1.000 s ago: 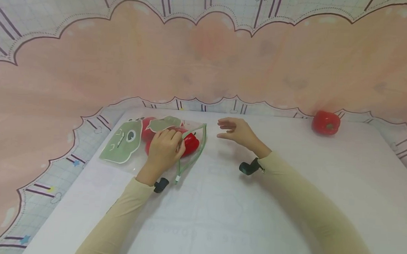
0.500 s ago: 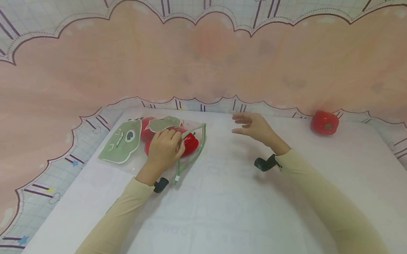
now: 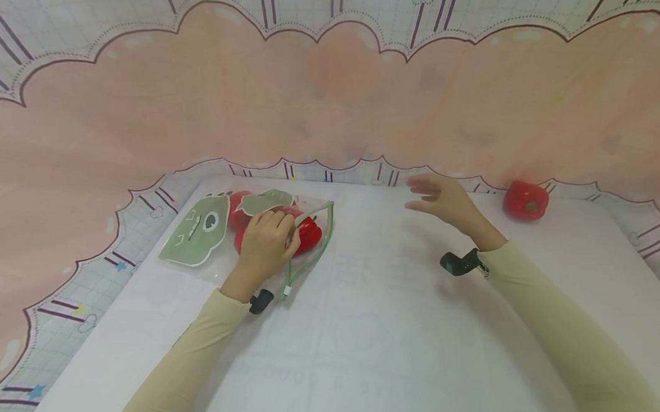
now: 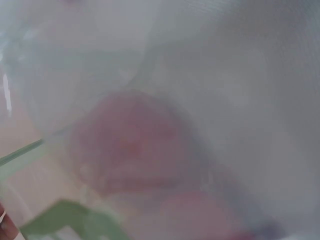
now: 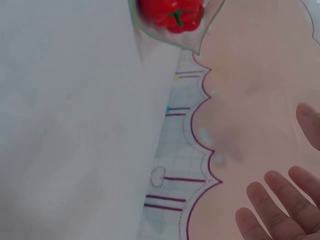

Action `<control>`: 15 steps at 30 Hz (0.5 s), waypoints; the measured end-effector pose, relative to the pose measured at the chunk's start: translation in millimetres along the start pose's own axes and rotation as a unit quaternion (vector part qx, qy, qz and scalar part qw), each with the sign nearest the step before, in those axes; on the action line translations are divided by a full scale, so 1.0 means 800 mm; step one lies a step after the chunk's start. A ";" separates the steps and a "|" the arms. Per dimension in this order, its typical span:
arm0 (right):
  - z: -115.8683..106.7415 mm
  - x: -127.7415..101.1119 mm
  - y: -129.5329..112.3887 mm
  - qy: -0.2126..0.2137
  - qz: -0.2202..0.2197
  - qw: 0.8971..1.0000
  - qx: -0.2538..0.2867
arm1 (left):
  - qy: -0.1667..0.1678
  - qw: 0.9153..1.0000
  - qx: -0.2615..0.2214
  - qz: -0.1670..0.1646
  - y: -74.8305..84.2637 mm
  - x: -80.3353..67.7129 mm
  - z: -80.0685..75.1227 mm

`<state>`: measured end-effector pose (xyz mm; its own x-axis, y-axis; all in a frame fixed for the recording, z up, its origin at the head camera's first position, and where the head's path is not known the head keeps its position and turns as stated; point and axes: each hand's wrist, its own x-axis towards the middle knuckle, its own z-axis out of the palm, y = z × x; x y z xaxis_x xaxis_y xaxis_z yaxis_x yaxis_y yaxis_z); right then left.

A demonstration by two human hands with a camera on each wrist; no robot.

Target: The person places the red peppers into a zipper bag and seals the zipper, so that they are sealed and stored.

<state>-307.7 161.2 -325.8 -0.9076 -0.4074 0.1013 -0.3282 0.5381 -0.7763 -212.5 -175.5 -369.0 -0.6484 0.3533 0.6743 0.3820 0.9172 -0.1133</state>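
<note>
A clear drawstring bag with a green cartoon face lies on the left of the table, its green cord looping around the mouth. Inside are several red pieces, among them a glossy red bell pepper at the opening, which the right wrist view also catches. My left hand grips the bag near its mouth, fingers curled. Through hazy plastic the left wrist view shows a blurred red shape. My right hand is raised over the back of the table, fingers loosely spread and holding nothing.
Another red bell pepper sits at the back right of the white table. A peach backdrop cloth with scalloped print rises behind the table's far edge.
My right hand has moved right and slightly back, away from the bag toward the lone bell pepper. My left hand and the bag have stayed in place.
</note>
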 end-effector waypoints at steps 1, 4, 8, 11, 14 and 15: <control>-0.004 -0.002 0.000 0.002 0.005 1.000 0.000 | 0.001 1.000 0.000 0.000 0.000 0.000 0.000; -0.014 -0.008 0.002 0.009 0.012 1.000 0.001 | 0.004 1.000 0.001 0.002 -0.001 0.000 0.001; -0.027 -0.014 0.010 0.022 0.013 1.000 0.008 | 0.007 1.000 0.001 0.004 -0.002 0.000 0.002; -0.037 -0.019 0.017 0.030 0.017 0.999 0.006 | 0.008 1.000 -0.001 0.004 -0.002 0.000 0.002; -0.047 -0.026 0.022 0.043 0.022 0.999 -0.005 | 0.006 1.000 -0.003 0.001 -0.001 0.000 0.002; -0.050 -0.028 0.023 0.048 0.024 0.998 -0.012 | 0.005 1.000 -0.004 0.000 -0.001 0.000 0.001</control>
<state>-303.8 209.8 -317.5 -0.9430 -0.3090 0.1235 -0.2885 0.5740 -0.7663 -213.3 -176.0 -369.8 -0.6416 0.3515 0.6818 0.3871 0.9157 -0.1078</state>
